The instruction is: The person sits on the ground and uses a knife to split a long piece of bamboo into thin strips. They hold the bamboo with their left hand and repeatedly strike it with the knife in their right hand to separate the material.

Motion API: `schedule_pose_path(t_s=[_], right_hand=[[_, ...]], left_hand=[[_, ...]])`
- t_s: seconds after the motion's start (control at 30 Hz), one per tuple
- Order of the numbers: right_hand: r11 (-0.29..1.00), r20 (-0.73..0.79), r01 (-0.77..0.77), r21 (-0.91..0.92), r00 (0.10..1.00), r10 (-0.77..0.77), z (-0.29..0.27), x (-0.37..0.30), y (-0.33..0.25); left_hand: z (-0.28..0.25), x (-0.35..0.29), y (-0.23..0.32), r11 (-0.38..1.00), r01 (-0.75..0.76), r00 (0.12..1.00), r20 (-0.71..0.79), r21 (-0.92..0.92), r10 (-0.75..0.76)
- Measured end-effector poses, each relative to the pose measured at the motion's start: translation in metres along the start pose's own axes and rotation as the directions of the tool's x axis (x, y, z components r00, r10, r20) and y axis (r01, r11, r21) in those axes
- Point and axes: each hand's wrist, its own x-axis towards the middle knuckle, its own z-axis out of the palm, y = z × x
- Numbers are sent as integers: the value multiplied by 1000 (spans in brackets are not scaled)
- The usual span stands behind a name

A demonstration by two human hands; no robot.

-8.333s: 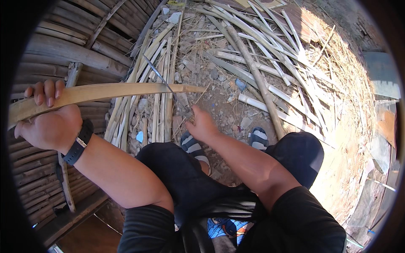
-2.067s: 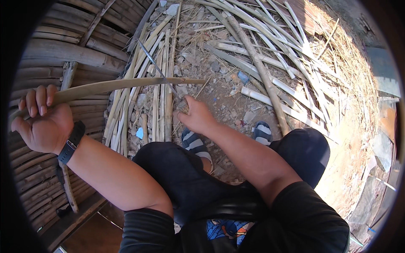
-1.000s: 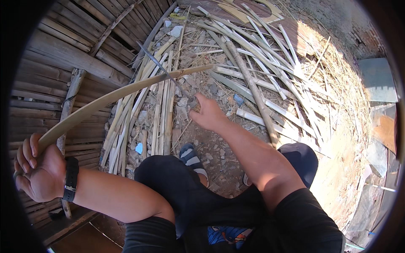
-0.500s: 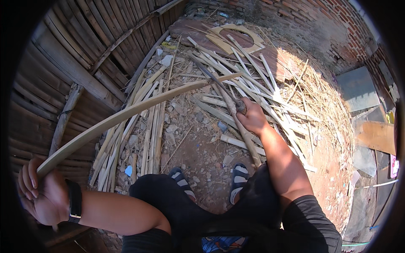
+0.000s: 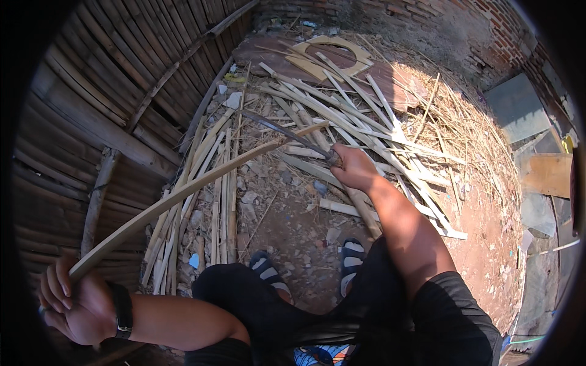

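Observation:
My left hand, at the lower left with a dark band on its wrist, is closed round the near end of a long pale bamboo strip. The strip slants up and away to the right, its far end in front of my right hand. My right hand grips the handle of a machete, whose dark blade points to the far left. Blade and strip cross near the strip's far end; I cannot tell how firmly they touch. Under the machete handle, a round pole slopes down toward my right knee.
Many split bamboo strips lie heaped ahead and to the right, with more strips at left. A bamboo wall stands on the left, a brick wall behind. Beyond the heap lies a board with a round hole. Rubble covers the ground.
The machete has swung to a flatter angle, its tip lower and farther left. My right hand has shifted slightly left, and the strip's far end has moved left and nearer. The view has shifted slightly.

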Motion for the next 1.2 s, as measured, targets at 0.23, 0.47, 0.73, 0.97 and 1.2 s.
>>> schedule_pose_path(t_s=[0.23, 0.47, 0.73, 0.97, 1.2], right_hand=[[939, -134, -282, 195, 941, 310, 3, -2, 47], [987, 101, -115, 110, 989, 104, -8, 0, -16], [952, 82, -301, 53, 952, 296, -5, -2, 31], [966, 147, -178, 185, 977, 152, 8, 3, 16], [959, 256, -149, 242, 963, 85, 19, -7, -7]], left_hand=[[5, -3, -5, 996, -44, 999, 14, -81, 45], [7, -3, -3, 998, -53, 998, 28, 20, 52], [2, 2, -25, 980, 159, 969, 169, 121, -178], [-7, -3, -108, 901, 403, 814, 387, 158, -432], [30, -22, -142, 840, 282, 953, -31, 464, -303]])
